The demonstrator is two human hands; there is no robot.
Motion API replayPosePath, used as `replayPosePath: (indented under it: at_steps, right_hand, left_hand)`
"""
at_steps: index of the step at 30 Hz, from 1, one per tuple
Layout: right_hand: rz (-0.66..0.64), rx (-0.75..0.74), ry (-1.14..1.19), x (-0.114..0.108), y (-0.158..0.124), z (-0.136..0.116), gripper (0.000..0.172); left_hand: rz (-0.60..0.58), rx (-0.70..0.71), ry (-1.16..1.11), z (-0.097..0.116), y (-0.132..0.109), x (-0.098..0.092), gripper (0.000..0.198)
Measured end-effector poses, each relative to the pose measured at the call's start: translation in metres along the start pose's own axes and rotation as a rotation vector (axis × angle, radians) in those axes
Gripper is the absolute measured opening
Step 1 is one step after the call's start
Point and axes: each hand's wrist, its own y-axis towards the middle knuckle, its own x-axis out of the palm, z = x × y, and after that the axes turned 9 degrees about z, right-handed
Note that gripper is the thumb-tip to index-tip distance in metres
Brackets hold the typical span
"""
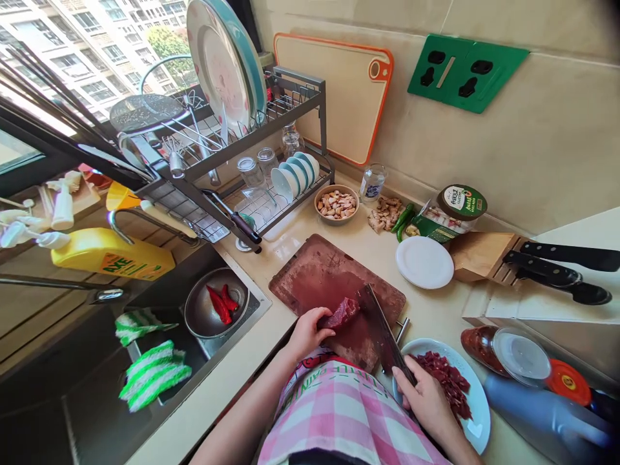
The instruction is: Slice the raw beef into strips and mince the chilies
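Observation:
A piece of raw red meat (343, 312) lies on the dark brown cutting board (320, 274). My left hand (307, 332) is closed on the meat's near end, fingers curled over it. My right hand (426, 397) grips the handle of a cleaver (380, 326), whose blade rests against the right side of the meat. A white plate (477, 403) with several cut strips of red meat (448, 381) sits under my right hand. I wear a pink checked apron (339, 413).
A sink at left holds a metal bowl with red chillies (220, 303) and striped cloths (152, 374). Behind the board stand a dish rack (252, 168), a bowl of garlic (336, 205), ginger, green chillies, a small white plate (425, 261), a knife block (489, 258), jars and bottles.

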Motion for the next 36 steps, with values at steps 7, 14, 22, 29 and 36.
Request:
replayPosePath:
  at_steps: [7,14,22,29,36]
  right_hand:
    - [0.026,-0.013,-0.055,0.001,-0.004,-0.001,0.042]
    - [0.083,-0.219,-0.255,0.003,-0.003,-0.003,0.042]
    - [0.077,-0.309,-0.334,-0.001,-0.001,-0.010,0.048]
    - [0.061,-0.356,-0.411,0.002,0.000,-0.039,0.048]
    - [0.012,-0.322,-0.609,-0.005,-0.007,-0.035,0.051]
  left_hand:
    - [0.108,0.087,0.285,0.005,0.017,-0.019,0.035]
    - [0.099,0.412,0.377,0.017,0.022,0.037,0.029]
    - [0.086,0.532,0.413,0.005,0.026,0.035,0.021]
    - [0.210,0.432,0.440,0.015,0.032,0.040,0.018]
    - [0.189,0.499,0.456,0.005,0.030,0.041,0.018]
